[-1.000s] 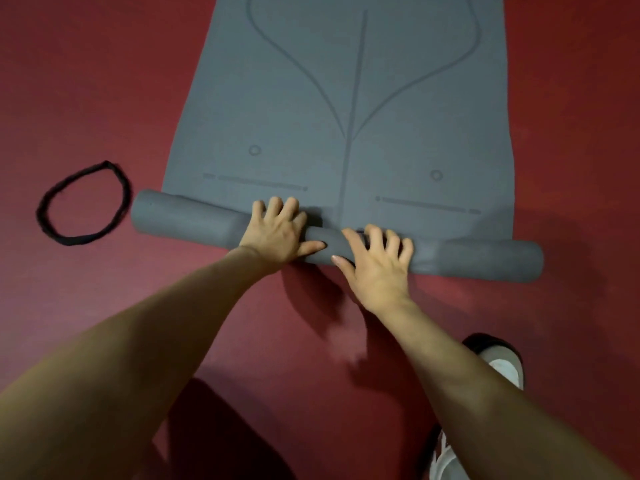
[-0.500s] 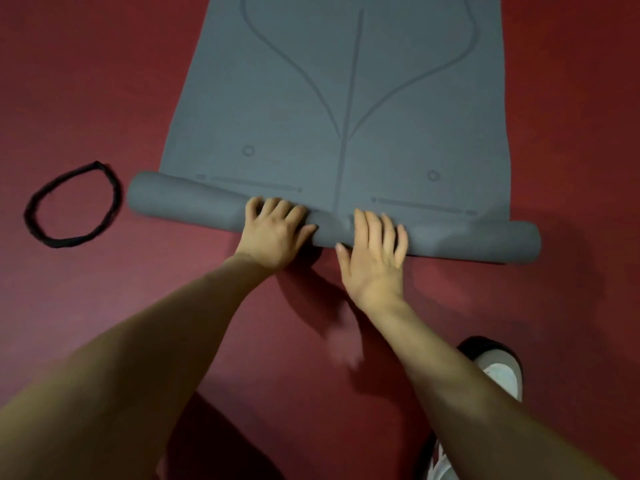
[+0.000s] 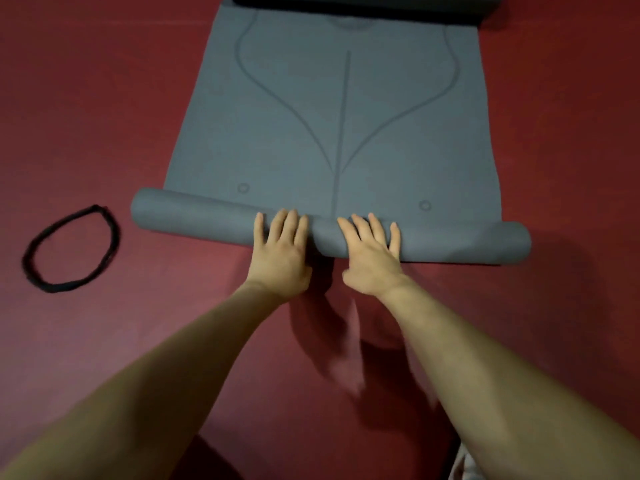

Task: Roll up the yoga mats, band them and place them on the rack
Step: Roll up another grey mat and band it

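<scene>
The head view looks down on a dark red floor [image 3: 104,116] with the work spread out across it. Farthest left lies a black band [image 3: 71,250], a loose oval loop flat on the floor, well apart from everything else. To its right begins the grey yoga mat [image 3: 332,116], partly rolled: the rolled part [image 3: 194,216] runs across the near end like a long tube, its left end sticking out a little past the flat sheet, and the flat part stretches away, marked with curved lines, a centre line and two small circles. The left hand [image 3: 280,251] presses on the roll just left of the middle, fingers straight and close together, gripping nothing. Just beside it the right hand [image 3: 372,254] lies flat on the roll too, fingers straight and slightly spread, thumb off the near side. Both bare forearms reach in from the bottom. At the far top edge a darker rolled mat [image 3: 363,8] lies across the end of the grey one.
</scene>
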### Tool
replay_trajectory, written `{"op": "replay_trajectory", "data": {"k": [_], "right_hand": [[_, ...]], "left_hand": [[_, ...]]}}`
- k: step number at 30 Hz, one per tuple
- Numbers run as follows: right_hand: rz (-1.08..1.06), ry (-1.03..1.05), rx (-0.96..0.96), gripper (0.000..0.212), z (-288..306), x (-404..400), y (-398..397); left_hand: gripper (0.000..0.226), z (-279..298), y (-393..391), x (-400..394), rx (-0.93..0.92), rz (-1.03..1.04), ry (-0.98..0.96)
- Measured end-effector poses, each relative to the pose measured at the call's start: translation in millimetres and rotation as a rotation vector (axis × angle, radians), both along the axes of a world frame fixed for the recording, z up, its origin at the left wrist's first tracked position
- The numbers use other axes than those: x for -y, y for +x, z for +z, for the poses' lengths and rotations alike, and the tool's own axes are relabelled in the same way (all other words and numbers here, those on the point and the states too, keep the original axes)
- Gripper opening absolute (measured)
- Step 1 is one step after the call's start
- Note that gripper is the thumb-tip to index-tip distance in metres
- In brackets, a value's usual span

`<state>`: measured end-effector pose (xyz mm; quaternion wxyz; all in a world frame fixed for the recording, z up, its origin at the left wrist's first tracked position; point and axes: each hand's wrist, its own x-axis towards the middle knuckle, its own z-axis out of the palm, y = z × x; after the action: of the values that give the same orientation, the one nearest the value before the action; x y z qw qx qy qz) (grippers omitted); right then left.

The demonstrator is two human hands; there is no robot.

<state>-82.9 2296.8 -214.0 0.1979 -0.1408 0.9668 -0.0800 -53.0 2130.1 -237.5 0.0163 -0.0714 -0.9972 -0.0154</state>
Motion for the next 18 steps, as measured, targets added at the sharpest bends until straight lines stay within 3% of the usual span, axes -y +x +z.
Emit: {"op": "replay_trajectory", "data": {"k": [3,8,11,14,18], "right_hand": [[0.006,0.035,-0.018,0.087,4,4,-17],[0.061,0.074,-0.400,0.090,-16,3,7],[0.072,0.057,-0.396,0.100,-23,2,4],[0.042,0.028,-0.312,0.099,-18,7,-12],[0.022,0.082,-0.264,0.093,-9,17,-45]], "left_hand": [[0.090,4,-17,-2,0.275,0.021,-0.160],[0.077,19,-66,-2,0.366,0.029,-0.114],[0.077,25,-82,-7,0.442,0.028,-0.162],[0.074,25,-90,-8,0.414,0.044,-0.161],[0.077,23,-93,9,0.238,-0.044,-0.125]]}}
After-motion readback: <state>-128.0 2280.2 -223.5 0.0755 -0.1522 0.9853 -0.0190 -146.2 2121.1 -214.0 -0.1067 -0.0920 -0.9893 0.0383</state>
